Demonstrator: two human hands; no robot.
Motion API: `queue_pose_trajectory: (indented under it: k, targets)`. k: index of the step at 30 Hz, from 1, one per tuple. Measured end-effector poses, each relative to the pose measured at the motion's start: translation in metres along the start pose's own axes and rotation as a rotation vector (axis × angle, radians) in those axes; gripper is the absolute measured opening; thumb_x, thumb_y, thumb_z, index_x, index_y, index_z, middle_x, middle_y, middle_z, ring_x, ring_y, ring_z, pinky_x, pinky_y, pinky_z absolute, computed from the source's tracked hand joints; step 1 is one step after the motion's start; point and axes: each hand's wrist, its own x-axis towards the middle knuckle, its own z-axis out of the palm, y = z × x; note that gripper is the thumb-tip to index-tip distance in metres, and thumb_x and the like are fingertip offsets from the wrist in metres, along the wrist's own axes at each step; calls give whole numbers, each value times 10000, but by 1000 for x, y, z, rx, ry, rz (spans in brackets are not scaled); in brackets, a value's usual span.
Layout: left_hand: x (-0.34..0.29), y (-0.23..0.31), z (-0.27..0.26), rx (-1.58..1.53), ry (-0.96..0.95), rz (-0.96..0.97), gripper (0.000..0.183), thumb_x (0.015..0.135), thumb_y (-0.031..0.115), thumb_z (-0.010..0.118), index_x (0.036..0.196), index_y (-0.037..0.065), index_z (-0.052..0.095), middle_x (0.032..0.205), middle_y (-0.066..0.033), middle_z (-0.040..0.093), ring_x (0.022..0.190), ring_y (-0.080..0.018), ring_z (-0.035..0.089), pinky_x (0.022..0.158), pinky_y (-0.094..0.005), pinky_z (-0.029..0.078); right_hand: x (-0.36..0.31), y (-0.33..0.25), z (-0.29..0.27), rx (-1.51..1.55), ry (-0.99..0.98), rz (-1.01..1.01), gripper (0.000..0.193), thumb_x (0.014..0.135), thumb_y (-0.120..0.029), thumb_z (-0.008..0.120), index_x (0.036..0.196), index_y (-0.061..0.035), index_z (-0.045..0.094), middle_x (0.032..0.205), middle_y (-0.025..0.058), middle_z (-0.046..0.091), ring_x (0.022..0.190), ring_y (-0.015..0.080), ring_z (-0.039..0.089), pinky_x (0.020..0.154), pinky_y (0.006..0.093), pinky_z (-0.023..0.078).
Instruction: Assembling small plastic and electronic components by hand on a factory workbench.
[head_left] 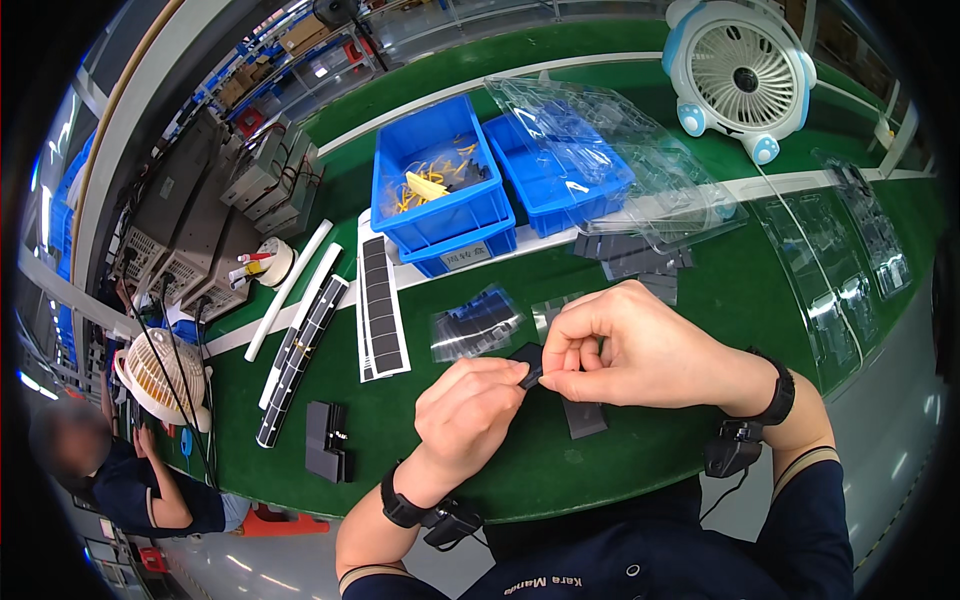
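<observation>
Both hands meet over the near middle of the green table. Between them is a small dark flat piece (pixel 527 360). My left hand (pixel 468 412) pinches its near-left side with thumb and finger. My right hand (pixel 622 350) is closed at its right edge, thumb and fingertips together. Fingers hide part of the piece, so its exact kind is unclear. A dark grey strip (pixel 585 420) lies on the table under my right hand. Just beyond my left hand is a clear film sheet with dark rectangles (pixel 477 322). Black blocks (pixel 326 442) stand left of my left hand.
White sheets with black rectangles (pixel 380 310) and rolled strips (pixel 305 355) lie left. Farther back are a blue bin with yellow-wired parts (pixel 440 215), another blue bin (pixel 555 205), clear plastic trays (pixel 640 170) and a white fan (pixel 742 75). A co-worker (pixel 150 480) sits left.
</observation>
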Motion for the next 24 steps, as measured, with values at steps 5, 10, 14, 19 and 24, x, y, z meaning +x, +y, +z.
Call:
queue_pose_trajectory:
  k: [5,10,14,19,24]
  targets:
    - [4,4,-2,87,-47,44,277,618,-113,722,810,29,582,769,-96,638,703,-241,648,568,-289,531,0,1,1,-14,9,-8,68,756,-55,677,734,-5,636,668,15,576,557,38,525,477,191,411]
    - [2,3,-2,127,-1,20,286,616,-123,728,803,25,572,770,-94,638,691,-233,642,586,-288,527,-1,-4,5,-99,115,-104,54,769,-43,667,812,-10,673,721,47,615,577,73,565,506,215,466]
    - [2,1,-2,165,103,-23,230,614,-116,718,761,9,592,772,-100,631,691,-243,632,585,-292,523,-3,1,16,-69,244,-264,143,784,-48,630,907,24,644,731,110,609,572,170,592,533,276,479]
    - [3,2,-5,195,126,-33,234,624,-125,715,757,7,574,762,-103,630,687,-246,632,585,-294,519,-4,-9,14,-286,544,-296,308,753,-39,699,1044,-2,607,845,66,592,574,80,555,504,219,456]
    - [0,1,-4,175,126,-43,363,645,-136,736,857,20,486,771,-110,637,703,-230,638,616,-286,513,-2,-8,5,-259,317,-285,233,707,-96,764,884,-18,636,805,37,577,575,67,523,479,196,411]
